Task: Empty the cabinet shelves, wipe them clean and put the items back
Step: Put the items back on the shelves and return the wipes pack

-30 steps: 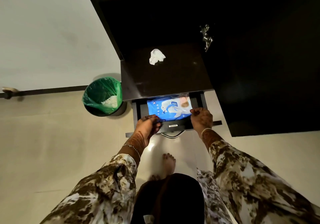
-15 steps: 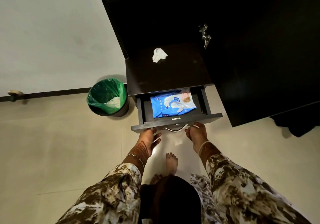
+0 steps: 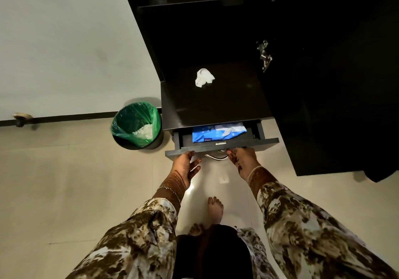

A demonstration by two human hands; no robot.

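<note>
Blue pack (image 3: 218, 132) lies in the part-open drawer (image 3: 252, 145); left hand (image 3: 185, 167) and right hand (image 3: 243, 160) press its front, fingers straight, grasping nothing. Crumpled tissue (image 3: 204, 77) on the shelf (image 3: 216, 108) probably needs clearing.

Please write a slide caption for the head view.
Left hand and right hand touch a part-open drawer holding a blue pack; a crumpled tissue lies on the shelf above.

One word readable: "mee" on a blue packet.

The blue packet (image 3: 218, 133) lies in the drawer (image 3: 222, 148) in front of me; white lowercase letters "mee" sit on a dark patch at its near left corner. The small metal plate (image 3: 220, 143) on the drawer's front edge is too tiny for me to read.
</note>
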